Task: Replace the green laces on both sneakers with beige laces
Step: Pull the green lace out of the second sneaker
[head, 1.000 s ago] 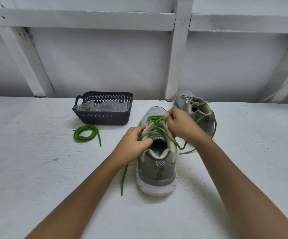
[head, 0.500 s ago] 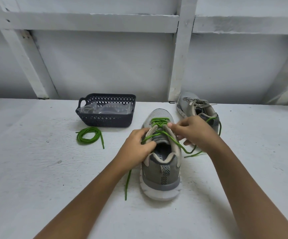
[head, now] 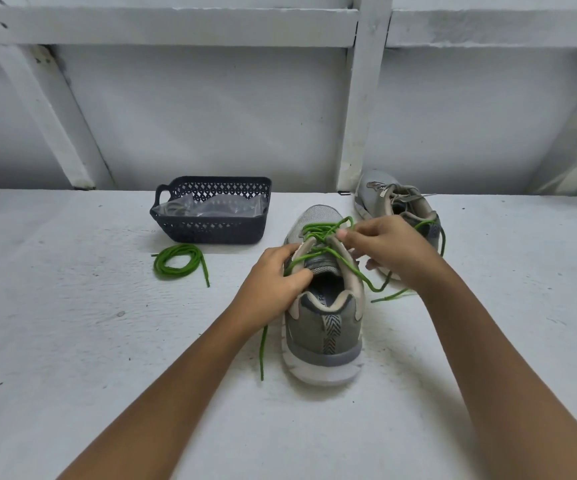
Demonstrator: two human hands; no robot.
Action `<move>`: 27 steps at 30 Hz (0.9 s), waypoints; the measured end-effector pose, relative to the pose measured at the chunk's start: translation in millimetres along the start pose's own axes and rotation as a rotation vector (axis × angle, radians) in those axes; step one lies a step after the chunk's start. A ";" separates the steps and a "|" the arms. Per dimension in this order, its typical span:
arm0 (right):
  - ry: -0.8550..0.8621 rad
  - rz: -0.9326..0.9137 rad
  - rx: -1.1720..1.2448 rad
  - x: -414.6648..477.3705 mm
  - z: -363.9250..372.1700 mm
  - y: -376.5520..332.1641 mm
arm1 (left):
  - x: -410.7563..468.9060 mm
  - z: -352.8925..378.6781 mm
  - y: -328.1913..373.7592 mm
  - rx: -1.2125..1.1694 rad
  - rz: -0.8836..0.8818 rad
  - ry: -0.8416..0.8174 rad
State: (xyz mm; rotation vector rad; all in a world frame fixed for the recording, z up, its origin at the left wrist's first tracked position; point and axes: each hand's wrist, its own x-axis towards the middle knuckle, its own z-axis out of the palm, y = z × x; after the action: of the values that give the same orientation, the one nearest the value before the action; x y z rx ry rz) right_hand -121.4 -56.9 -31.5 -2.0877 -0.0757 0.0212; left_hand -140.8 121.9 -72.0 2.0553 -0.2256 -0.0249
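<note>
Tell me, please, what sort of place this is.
Probably a bare workshop or shed: a rough white-painted work surface, a white wall braced with painted beams, and a dark basket holding clear bags.

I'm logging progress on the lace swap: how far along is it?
Done, it seems: one loose green lace lies coiled by the basket, and the far sneaker shows beige lacing. In hand: the left hand steadies the near sneaker; the right hand pinches its threaded green lace. Left: pulling that lace out, threading beige.
</note>
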 end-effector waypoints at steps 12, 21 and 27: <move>0.122 0.152 0.547 2.4 -17.5 -5.2 | 0.1 -0.2 -0.3 0.051 -0.021 0.036; 0.038 -0.005 0.244 -3.6 2.0 -6.1 | 0.4 0.9 -0.7 0.024 -0.010 0.033; 0.079 -0.008 0.308 -1.1 9.2 -4.0 | 1.3 1.7 -1.6 0.032 0.001 0.038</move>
State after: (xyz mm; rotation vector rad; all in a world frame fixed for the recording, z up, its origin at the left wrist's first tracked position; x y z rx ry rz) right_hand -123.1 -47.0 -32.6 -1.7783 -0.0303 -0.0515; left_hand -139.4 120.9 -74.1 2.0852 -0.2049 0.0182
